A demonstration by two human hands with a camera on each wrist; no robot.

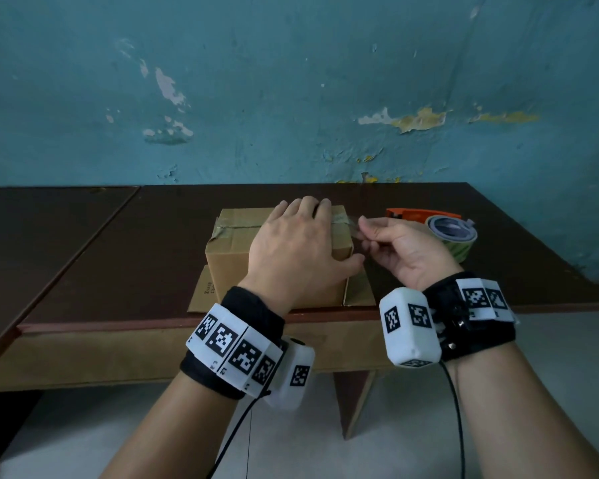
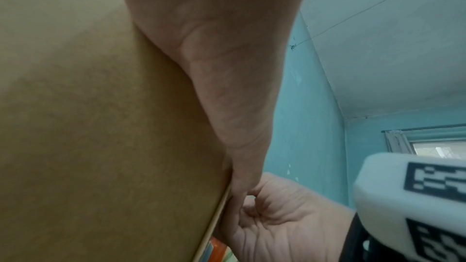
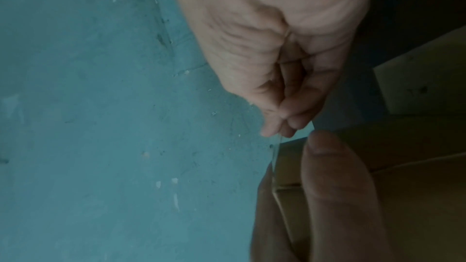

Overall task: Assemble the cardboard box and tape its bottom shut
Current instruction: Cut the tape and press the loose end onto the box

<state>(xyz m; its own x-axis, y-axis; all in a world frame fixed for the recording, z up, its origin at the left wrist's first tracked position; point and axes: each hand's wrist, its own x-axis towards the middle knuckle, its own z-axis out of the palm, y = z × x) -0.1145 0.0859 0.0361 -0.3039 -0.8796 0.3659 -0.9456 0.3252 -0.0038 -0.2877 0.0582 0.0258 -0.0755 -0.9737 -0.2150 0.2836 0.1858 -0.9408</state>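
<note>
Table (image 1: pixel 118 243): left hand (image 1: pixel 291 243) flat on box (image 1: pixel 232 250) (upturned); right hand (image 1: pixel 395 243) apparently pinching tape (image 1: pixel 346 223).

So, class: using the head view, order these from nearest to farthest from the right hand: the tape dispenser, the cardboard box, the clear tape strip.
1. Clear tape strip: pinched in the right hand.
2. Cardboard box: just left, under the left hand.
3. Tape dispenser: behind, to the right.

Box and dispenser are close to call.
</note>
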